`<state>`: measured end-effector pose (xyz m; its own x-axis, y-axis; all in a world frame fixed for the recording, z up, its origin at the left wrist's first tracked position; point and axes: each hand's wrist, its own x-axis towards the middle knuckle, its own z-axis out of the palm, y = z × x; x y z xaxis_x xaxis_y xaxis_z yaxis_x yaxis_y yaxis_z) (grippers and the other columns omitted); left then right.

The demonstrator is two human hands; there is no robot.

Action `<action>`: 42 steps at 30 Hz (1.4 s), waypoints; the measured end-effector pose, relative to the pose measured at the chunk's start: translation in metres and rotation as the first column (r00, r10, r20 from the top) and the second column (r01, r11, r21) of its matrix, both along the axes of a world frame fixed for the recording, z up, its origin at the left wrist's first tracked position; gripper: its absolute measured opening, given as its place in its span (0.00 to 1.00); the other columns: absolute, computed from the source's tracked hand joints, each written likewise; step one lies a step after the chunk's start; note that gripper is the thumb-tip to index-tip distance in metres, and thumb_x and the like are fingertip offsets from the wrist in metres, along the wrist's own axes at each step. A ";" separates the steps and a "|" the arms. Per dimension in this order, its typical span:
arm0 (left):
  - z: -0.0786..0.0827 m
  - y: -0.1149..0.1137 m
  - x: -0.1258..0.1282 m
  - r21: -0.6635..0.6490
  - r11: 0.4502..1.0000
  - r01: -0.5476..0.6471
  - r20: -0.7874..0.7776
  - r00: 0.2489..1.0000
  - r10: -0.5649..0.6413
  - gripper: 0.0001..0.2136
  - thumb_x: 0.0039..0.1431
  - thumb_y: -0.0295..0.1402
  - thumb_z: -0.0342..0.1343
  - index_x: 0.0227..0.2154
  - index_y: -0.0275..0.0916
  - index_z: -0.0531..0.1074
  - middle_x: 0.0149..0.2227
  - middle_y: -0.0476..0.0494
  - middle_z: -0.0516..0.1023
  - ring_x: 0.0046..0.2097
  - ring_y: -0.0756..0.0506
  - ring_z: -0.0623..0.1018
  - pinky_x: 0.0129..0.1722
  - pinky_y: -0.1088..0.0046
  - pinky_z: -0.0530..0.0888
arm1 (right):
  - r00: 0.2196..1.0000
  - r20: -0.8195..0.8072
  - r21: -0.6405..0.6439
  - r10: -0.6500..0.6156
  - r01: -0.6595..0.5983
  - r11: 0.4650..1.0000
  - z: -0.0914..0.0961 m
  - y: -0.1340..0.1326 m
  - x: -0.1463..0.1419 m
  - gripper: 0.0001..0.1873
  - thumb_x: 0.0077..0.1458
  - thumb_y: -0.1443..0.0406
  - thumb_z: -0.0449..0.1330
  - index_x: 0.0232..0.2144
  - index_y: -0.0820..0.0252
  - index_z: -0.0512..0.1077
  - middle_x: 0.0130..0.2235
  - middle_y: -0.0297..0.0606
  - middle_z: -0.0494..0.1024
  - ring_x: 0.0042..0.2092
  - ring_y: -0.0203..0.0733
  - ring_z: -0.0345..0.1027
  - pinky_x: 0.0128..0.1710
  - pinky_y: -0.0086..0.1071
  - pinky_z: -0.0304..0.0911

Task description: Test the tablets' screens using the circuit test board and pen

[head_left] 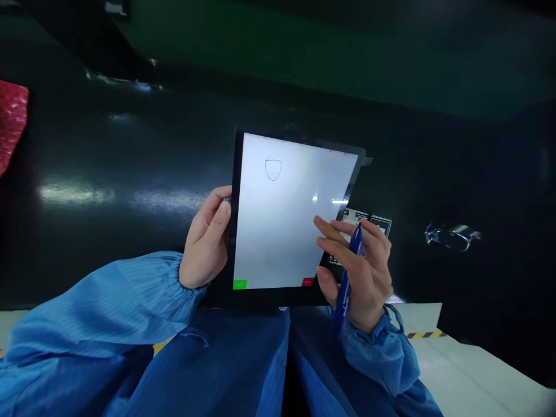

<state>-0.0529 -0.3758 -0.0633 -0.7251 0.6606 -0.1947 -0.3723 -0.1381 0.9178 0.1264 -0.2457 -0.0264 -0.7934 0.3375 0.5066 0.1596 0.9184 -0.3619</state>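
Observation:
A flat touchscreen panel (278, 226) with a black border is tilted before me, its screen lit white. A thin line forms a rounded closed shape near its top left; a green box and a red box sit in the bottom corners. My left hand (207, 237) grips the panel's left edge, thumb on the front. My right hand (362, 263) is over the lower right edge, with a blue marker pen (350, 272) held across its fingers. The fingertips point at the screen; whether they touch it I cannot tell. Partly behind that hand lies a circuit board (382, 223).
Clear-lensed glasses (453, 237) lie on the dark table (130, 226) to the right. A shiny red item (12, 121) shows at the far left edge. Below the table's front edge is pale floor (478, 362) with yellow-black tape (425, 335).

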 end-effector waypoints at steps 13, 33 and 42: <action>0.002 0.002 -0.001 -0.024 1.000 0.003 0.106 0.994 0.000 0.09 0.65 0.39 0.59 0.41 0.42 0.79 0.33 0.48 0.79 0.36 0.46 0.79 0.38 0.72 0.78 | 0.972 -0.012 -0.309 -0.234 0.219 0.925 -0.008 0.029 0.000 0.29 0.64 0.59 0.60 0.65 0.50 0.59 0.64 0.43 0.70 0.61 0.53 0.69 0.57 0.50 0.71; -0.016 0.005 -0.012 0.000 0.997 0.074 0.088 0.993 -0.073 0.08 0.66 0.37 0.55 0.40 0.40 0.77 0.34 0.47 0.76 0.37 0.45 0.77 0.38 0.70 0.75 | 0.995 -0.046 -0.652 -0.093 0.040 0.757 -0.025 0.053 -0.016 0.30 0.68 0.46 0.48 0.68 0.40 0.49 0.67 0.35 0.64 0.67 0.56 0.59 0.62 0.59 0.65; -0.018 0.006 -0.010 0.003 0.998 0.059 0.032 0.998 -0.059 0.08 0.66 0.38 0.56 0.42 0.43 0.78 0.38 0.45 0.78 0.43 0.43 0.77 0.41 0.66 0.77 | 0.996 -0.032 -0.063 0.088 -0.090 0.994 -0.018 0.010 -0.005 0.23 0.63 0.63 0.59 0.60 0.48 0.65 0.58 0.37 0.76 0.61 0.51 0.68 0.64 0.53 0.64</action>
<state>-0.0631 -0.3700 -0.0813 -0.6783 0.7024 -0.2158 -0.4089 -0.1167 0.9051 0.1217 -0.2354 -0.0442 -0.8071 0.2991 0.5090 0.0672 0.9031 -0.4242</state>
